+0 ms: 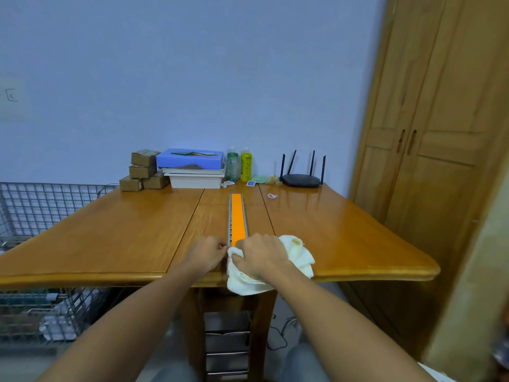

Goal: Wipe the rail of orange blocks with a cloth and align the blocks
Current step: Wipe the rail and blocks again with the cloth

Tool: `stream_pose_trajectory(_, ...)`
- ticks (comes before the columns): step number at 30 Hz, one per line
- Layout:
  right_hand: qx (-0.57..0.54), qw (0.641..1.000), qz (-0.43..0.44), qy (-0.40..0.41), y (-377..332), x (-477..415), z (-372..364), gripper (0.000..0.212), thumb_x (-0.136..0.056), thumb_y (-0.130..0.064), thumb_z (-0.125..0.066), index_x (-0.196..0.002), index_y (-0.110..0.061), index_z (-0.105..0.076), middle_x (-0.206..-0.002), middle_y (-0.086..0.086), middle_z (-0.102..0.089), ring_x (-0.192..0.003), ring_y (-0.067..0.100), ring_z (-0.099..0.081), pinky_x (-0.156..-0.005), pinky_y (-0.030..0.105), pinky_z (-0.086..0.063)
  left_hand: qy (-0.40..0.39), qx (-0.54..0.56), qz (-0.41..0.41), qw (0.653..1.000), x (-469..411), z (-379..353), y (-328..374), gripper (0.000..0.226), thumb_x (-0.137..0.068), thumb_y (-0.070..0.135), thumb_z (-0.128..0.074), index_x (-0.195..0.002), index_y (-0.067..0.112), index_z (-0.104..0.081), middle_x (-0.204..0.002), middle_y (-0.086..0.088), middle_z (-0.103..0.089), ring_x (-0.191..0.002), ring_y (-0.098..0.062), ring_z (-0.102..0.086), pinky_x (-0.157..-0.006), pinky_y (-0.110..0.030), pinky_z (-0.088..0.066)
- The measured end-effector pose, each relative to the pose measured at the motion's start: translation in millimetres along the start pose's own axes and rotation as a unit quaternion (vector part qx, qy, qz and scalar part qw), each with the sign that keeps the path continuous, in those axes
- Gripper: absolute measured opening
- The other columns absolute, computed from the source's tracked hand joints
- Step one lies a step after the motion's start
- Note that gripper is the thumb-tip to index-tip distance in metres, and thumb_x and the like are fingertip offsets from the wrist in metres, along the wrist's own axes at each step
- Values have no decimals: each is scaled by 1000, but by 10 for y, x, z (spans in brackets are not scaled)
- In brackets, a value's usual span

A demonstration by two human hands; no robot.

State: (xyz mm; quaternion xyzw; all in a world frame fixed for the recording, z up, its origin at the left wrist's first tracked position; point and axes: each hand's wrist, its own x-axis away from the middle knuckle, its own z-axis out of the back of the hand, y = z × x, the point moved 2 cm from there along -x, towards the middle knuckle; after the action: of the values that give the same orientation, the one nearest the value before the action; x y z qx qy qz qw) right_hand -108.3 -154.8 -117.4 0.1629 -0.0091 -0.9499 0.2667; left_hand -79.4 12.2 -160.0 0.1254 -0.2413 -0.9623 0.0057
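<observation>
A long grey rail [229, 216] filled with a row of orange blocks [237, 216] runs away from me down the middle of the wooden table [110, 238]. Its near end is covered by my hands. My right hand [260, 257] grips a white cloth [298, 256] bunched over the rail's near end; the cloth hangs over the table's front edge. My left hand [206, 250] sits just left of the rail's near end, fingers curled against its side; what they pinch is hidden.
At the back stand small cardboard boxes [143, 170], a blue box on white trays [192, 166], two bottles [239, 165] and a black router [301, 179]. A wire rack [41, 210] stands left, a wooden wardrobe [427, 119] right.
</observation>
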Motion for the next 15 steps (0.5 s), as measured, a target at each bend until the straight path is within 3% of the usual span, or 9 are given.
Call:
stream_pose_trajectory(2,19,1000,-2,3,50,67,25,40,-101,-51,-41,-107,-21,-67,-94,6,-66,-74,26,-49,-62,34,-38,0,-19,0,1000,2,-11,32,23,-102,36,-56,-106,19,-71,-86,2,-69,-76,-14,-63,-63,-29,-50)
stream_pose_trajectory(9,88,996,-1,10,117,211,93,39,-101,-47,-42,-98,-18,-67,-77,2,-55,-67,27,-51,-58,33,-37,8,-81,-7,997,53,-3,128,25,-101,42,-54,-99,23,-69,-81,4,-67,-74,-11,-63,-69,-31,-57)
stream_pose_trajectory(15,1,995,-97,-15,214,306,170,38,-98,-51,-46,-82,-18,-56,-77,1,-54,-73,26,-55,-63,34,-42,8,-84,-21,996,129,20,202,22,-101,38,-55,-104,22,-69,-84,5,-66,-76,-10,-64,-68,-27,-56)
